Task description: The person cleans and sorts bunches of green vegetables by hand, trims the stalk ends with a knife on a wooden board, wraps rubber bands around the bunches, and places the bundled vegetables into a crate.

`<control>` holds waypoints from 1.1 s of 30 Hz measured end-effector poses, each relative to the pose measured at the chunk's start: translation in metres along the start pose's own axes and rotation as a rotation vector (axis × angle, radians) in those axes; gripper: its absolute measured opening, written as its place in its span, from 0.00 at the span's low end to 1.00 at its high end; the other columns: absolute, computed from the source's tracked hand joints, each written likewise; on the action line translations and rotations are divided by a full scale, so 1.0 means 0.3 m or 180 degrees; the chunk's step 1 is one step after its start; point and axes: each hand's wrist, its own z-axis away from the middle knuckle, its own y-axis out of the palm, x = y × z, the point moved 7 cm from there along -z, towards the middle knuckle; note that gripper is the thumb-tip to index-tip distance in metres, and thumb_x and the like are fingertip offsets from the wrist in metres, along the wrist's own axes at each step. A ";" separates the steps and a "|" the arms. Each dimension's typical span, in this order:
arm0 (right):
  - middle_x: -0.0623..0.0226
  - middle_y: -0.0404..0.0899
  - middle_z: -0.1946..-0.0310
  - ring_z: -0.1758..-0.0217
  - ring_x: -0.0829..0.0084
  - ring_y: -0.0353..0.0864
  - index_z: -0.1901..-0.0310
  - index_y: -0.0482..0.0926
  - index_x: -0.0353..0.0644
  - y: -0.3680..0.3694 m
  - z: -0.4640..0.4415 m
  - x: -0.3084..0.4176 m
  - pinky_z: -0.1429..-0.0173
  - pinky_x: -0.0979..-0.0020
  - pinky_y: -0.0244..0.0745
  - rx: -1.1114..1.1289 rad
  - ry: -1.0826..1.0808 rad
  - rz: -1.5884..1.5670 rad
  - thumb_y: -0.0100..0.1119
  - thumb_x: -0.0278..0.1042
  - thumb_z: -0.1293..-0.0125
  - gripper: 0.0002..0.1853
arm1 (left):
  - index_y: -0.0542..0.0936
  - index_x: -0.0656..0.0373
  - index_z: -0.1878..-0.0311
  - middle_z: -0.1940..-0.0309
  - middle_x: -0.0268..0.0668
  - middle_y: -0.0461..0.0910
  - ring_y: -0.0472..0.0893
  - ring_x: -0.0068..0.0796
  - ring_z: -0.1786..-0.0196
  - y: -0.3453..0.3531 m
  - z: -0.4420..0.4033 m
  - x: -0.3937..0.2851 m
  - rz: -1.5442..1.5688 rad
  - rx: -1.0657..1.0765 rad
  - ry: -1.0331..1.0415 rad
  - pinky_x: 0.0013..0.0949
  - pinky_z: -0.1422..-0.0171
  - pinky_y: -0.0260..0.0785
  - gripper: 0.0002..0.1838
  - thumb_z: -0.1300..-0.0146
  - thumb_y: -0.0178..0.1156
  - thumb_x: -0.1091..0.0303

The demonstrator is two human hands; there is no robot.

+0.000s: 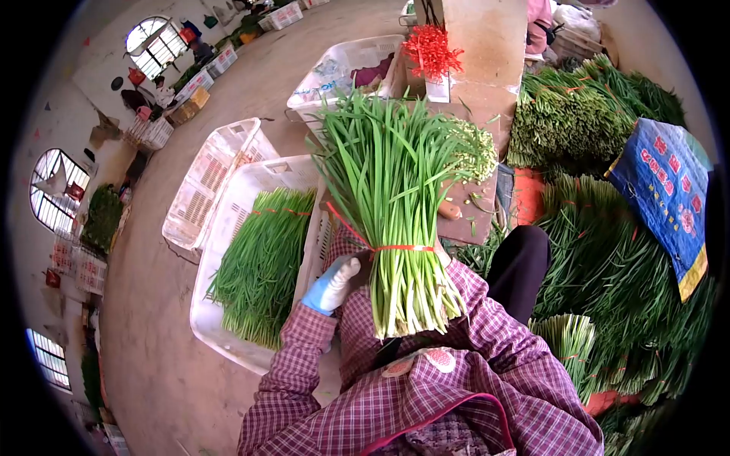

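A bundle of garlic chives [395, 220] lies over my lap, leaves pointing away and pale cut stems towards me. A red tie [403, 247] runs round its stems, with one loose end sticking up to the left. My right hand [442, 256] grips the bundle from its right side, mostly hidden behind the stems. To the left of the stems, my left hand [333, 286], in a white and blue glove, is closed with fingers curled; what it holds, if anything, is hidden.
A white crate [209, 323] with tied chives stands at left, beside another crate [201, 190]. Ahead are a crate with bags [304, 95], red ties [432, 52] on a post, and a board [452, 228] with trimmings and a wooden handle [449, 210]. Chive heaps [585, 243] lie right.
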 end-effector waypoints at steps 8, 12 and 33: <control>0.62 0.60 0.29 0.29 0.67 0.63 0.26 0.53 0.43 0.106 -0.011 0.046 0.28 0.63 0.61 -0.0256 0.0146 0.1515 0.44 0.60 0.28 0.38 | 0.71 0.59 0.38 0.42 0.40 0.75 0.76 0.37 0.42 -0.052 -0.113 -0.133 0.1418 -0.1277 0.1189 0.42 0.38 0.72 0.35 0.40 0.63 0.44; 0.60 0.64 0.32 0.30 0.61 0.64 0.26 0.52 0.42 0.080 -0.010 0.108 0.29 0.64 0.60 -0.0203 0.0819 0.0943 0.41 0.64 0.28 0.40 | 0.77 0.61 0.46 0.47 0.39 0.79 0.78 0.33 0.44 -0.097 -0.122 -0.108 0.2048 -0.0640 0.0912 0.42 0.38 0.72 0.21 0.37 0.60 0.57; 0.47 0.69 0.39 0.43 0.59 0.77 0.27 0.44 0.39 0.247 -0.239 0.381 0.39 0.57 0.74 -0.0864 -0.0520 0.2117 0.68 0.52 0.42 0.52 | 0.72 0.63 0.40 0.44 0.42 0.77 0.79 0.35 0.44 -0.111 -0.125 -0.145 0.1603 -0.1587 0.0703 0.39 0.38 0.73 0.21 0.30 0.53 0.61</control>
